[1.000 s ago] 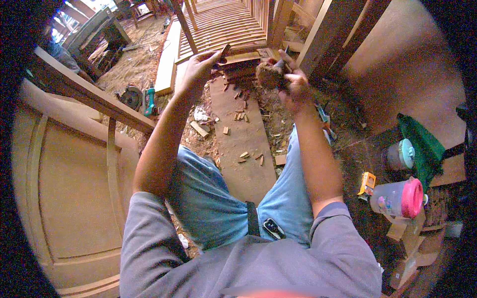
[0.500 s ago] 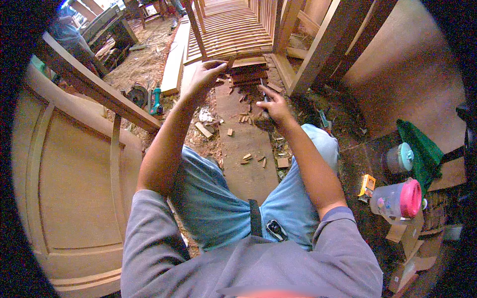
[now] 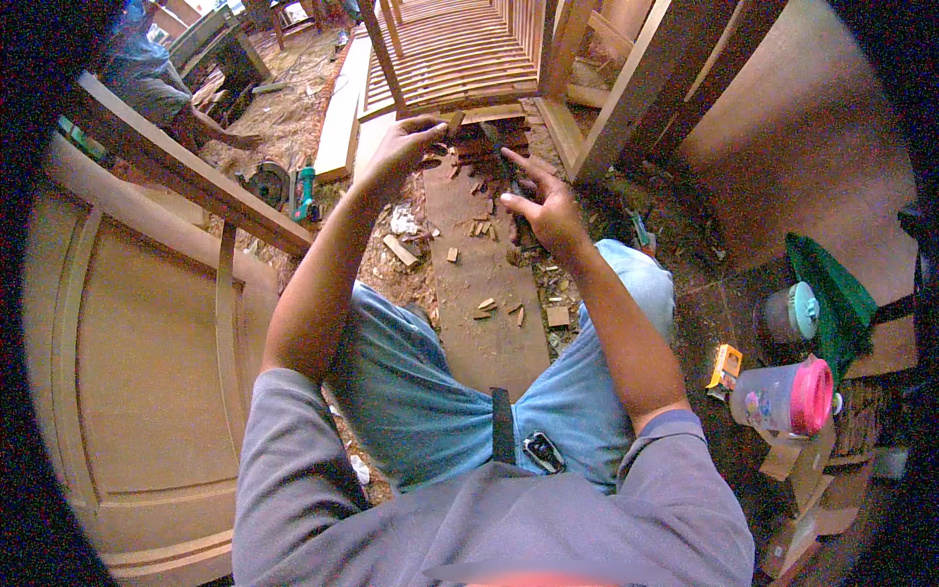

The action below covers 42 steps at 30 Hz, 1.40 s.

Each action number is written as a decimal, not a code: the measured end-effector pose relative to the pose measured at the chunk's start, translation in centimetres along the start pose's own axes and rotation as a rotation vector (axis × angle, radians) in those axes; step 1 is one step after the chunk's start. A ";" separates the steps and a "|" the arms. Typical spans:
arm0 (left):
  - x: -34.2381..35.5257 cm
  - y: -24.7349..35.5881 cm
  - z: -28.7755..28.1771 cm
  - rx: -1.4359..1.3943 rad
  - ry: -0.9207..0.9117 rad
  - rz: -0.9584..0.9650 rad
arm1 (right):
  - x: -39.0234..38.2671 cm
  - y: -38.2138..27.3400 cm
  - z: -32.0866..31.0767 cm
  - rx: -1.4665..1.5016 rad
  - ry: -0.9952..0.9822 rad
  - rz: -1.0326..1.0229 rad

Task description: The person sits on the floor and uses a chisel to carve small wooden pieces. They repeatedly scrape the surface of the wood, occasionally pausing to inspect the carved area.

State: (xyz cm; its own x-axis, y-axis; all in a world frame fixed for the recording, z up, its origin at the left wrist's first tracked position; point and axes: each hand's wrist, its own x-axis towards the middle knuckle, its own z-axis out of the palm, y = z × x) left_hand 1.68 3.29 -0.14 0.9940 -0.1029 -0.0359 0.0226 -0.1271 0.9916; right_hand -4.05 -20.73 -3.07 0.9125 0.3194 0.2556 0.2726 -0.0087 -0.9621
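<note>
My left hand [image 3: 409, 142] is closed, pinching a small wood piece [image 3: 456, 123] above a stack of dark wooden blocks [image 3: 479, 149]. Just to the right, my right hand [image 3: 548, 207] is closed around a dark, narrow hand tool [image 3: 515, 181]. The tool points away from me, its far end near the stack and a little right of the wood piece. Its exact kind is hard to make out, as the fingers cover part of it. A brown board [image 3: 479, 352] runs between my legs, with several small wood offcuts [image 3: 484, 305] scattered on it.
A slatted wooden frame [image 3: 445, 59] stands ahead, with upright timbers [image 3: 636, 88] at right. A panelled wooden piece [image 3: 156, 362] lies left, near a teal power tool [image 3: 306, 193]. At right are a pink-lidded container [image 3: 782, 396] and a yellow box [image 3: 724, 367]. Another person [image 3: 147, 78] is far left.
My right hand has turned and shifted slightly, bringing the tool's far end up and left, closer to the wood piece. My left hand stays nearly still. The other person's limb now reaches further into view.
</note>
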 end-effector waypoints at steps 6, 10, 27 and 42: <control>0.2 -0.2 0.8 -0.008 0.006 -0.009 | -0.3 -0.6 0.3 0.095 -0.070 0.005; 0.2 0.1 1.2 0.073 -0.062 0.014 | -0.5 -0.6 0.1 0.114 -0.083 0.060; -0.3 0.5 2.6 0.192 0.004 0.124 | -0.5 -0.4 -0.2 0.120 -0.099 0.080; -1.3 1.4 3.9 0.549 0.188 0.534 | 0.1 1.4 -0.1 -0.012 -0.039 0.021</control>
State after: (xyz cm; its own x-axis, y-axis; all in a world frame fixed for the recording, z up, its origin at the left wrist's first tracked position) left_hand 0.03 -0.60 0.84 0.8581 -0.1248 0.4980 -0.4700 -0.5814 0.6641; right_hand -3.58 -20.77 -4.38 0.9054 0.3560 0.2314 0.2576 -0.0273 -0.9659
